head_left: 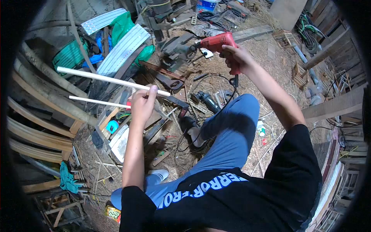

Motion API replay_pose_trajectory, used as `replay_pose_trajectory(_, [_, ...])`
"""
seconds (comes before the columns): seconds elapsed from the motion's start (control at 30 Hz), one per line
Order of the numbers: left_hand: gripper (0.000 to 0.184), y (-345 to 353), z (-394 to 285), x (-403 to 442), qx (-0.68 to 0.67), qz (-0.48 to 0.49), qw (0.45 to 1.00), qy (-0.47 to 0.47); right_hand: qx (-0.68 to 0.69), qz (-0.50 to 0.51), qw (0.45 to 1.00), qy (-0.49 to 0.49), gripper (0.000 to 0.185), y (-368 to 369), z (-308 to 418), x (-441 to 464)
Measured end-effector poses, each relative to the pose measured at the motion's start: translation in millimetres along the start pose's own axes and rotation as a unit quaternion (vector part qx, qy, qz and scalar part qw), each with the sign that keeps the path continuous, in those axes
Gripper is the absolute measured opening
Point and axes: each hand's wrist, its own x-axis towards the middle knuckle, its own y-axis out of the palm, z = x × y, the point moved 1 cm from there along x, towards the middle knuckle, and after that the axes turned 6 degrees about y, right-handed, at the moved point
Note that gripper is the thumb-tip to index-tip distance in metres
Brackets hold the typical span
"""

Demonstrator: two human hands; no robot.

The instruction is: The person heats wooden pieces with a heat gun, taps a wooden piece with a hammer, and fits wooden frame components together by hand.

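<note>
My left hand (pixel 143 101) is closed around a pale wooden rod (pixel 104 79), which points out to the left. Just below it a second, thinner pale stick (pixel 96 101) ends near the same hand beside something red; whether my fingers hold it too, I cannot tell. My right hand (pixel 239 58) grips the handle of a red corded power drill (pixel 218 41), its chuck facing left. Close to the chuck stands a metal bench vise (pixel 177 52); whether the two touch is unclear. From the drill's handle a dark cord (pixel 234 83) runs down past my knee.
A handsaw (pixel 170 82) lies below the vise. An angle grinder (pixel 208 102) and scattered wood scraps are on the littered floor. A teal tape roll (pixel 112 127) sits on the left. Curved wooden pieces (pixel 38 135) line the left side; a wooden beam (pixel 336 103) juts in from the right.
</note>
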Motion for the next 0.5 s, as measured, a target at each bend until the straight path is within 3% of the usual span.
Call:
replay_pose_trajectory(0.13, [0.053, 30, -20, 37, 0.061, 0.069, 0.993, 0.071, 0.091, -0.021, 0.996, 0.003, 0.033, -31, -22, 48])
replay_pose_trajectory(0.27, [0.048, 66, -17, 65, 0.03, 0.158, 0.985, 0.059, 0.166, 0.008, 0.986, 0.0, 0.03, -71, -72, 100])
replay_pose_trajectory(0.33, [0.048, 85, -14, 74, 0.035, 0.186, 0.981, 0.051, 0.215, 0.036, 0.976, 0.02, 0.034, -85, -104, 115])
replay_pose_trajectory(0.43, [0.043, 125, 4, 84, -0.015, 0.161, 0.979, 0.126, 0.296, 0.034, 0.954, 0.023, 0.034, -98, -172, 133])
replay_pose_trajectory(0.5, [0.04, 146, 8, 94, -0.006, 0.209, 0.974, 0.091, 0.299, -0.008, 0.953, 0.047, 0.032, -103, -217, 138])
